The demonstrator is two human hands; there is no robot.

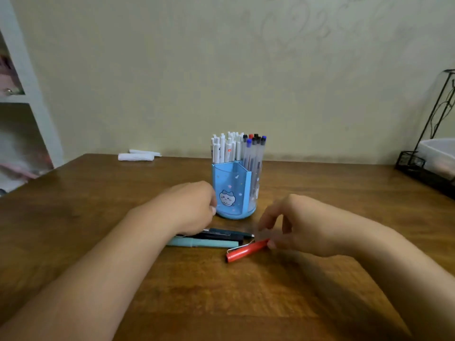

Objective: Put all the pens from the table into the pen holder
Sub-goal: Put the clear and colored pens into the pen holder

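A blue pen holder [232, 190] with a cat picture stands mid-table, with several white and clear pens upright in its back compartments. In front of it lie a dark teal pen [229, 233], a black pen [216, 237] and a light blue pen [204, 242], side by side. A red pen [246, 250] lies tilted to their right. My left hand [190, 207] rests curled over the left ends of the three pens, beside the holder. My right hand [299, 223] pinches the right end of the red pen, which still touches the table.
The wooden table [221, 291] meets a pale wall at the back. Two white rolled items [136, 155] lie at the far left edge. A black wire rack with a white bin [435, 158] stands at the far right. White shelves [22, 99] rise on the left.
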